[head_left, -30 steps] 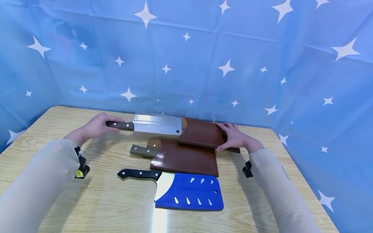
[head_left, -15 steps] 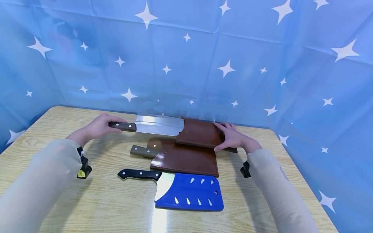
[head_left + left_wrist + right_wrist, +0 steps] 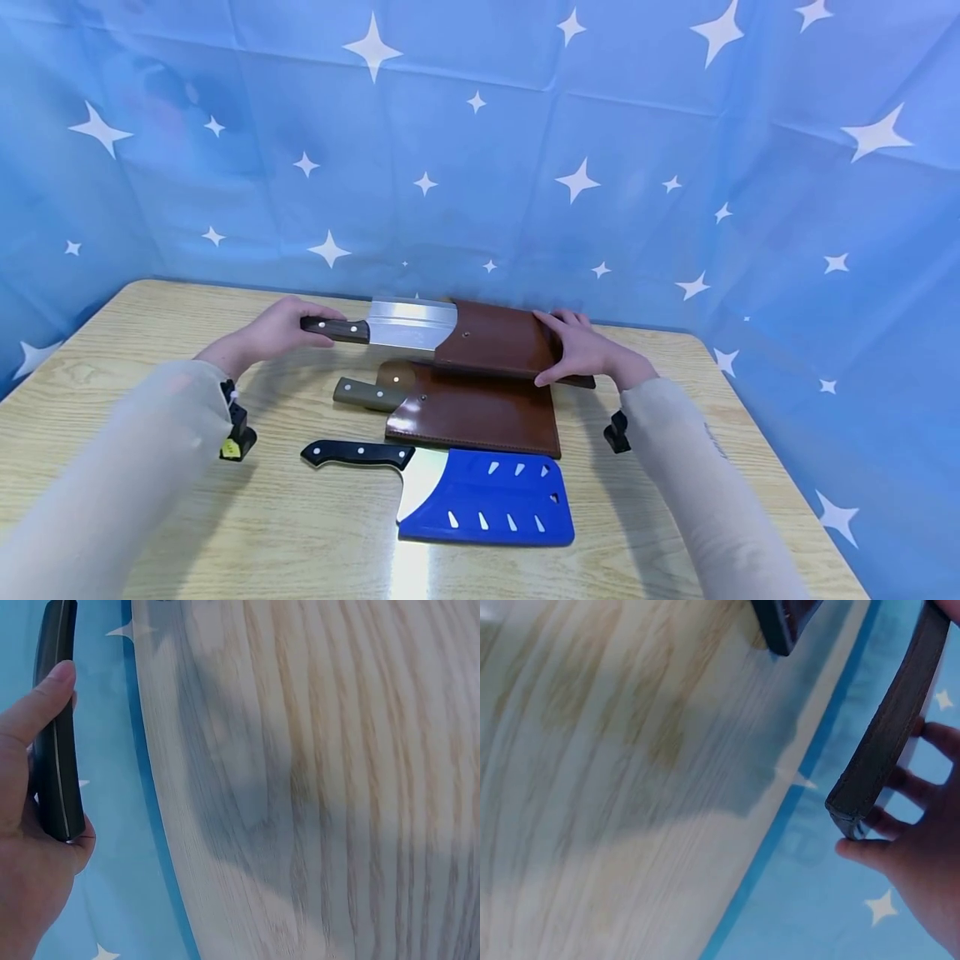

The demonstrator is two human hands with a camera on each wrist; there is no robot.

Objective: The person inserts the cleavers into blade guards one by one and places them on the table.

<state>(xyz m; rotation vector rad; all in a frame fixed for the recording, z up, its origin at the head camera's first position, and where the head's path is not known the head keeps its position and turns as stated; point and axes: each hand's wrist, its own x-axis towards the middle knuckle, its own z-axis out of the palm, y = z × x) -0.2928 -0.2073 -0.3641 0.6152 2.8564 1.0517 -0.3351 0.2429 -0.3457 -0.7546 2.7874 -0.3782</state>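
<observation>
My left hand (image 3: 273, 333) grips the dark riveted handle (image 3: 335, 329) of a cleaver (image 3: 408, 325). In the left wrist view, the thumb (image 3: 56, 682) lies along that handle. The cleaver's wide steel blade enters the left mouth of a brown leather sheath (image 3: 495, 337); its right part is hidden inside. My right hand (image 3: 581, 346) holds the sheath's right end between thumb and spread fingers. In the right wrist view, the sheath's dark edge (image 3: 889, 720) shows with fingertips against it. Both pieces are held above the table near its back edge.
Just in front lies a second brown sheath (image 3: 480, 417) with an olive-handled cleaver (image 3: 369, 394) in it. Nearer still is a black-handled cleaver (image 3: 358, 452) in a blue plastic cover (image 3: 487, 498). A blue star-patterned cloth (image 3: 480, 150) hangs behind the wooden table (image 3: 255, 542).
My left hand has moved right with the cleaver, and my right hand slightly left with the sheath. The blade has gone from outside the mouth to about halfway in.
</observation>
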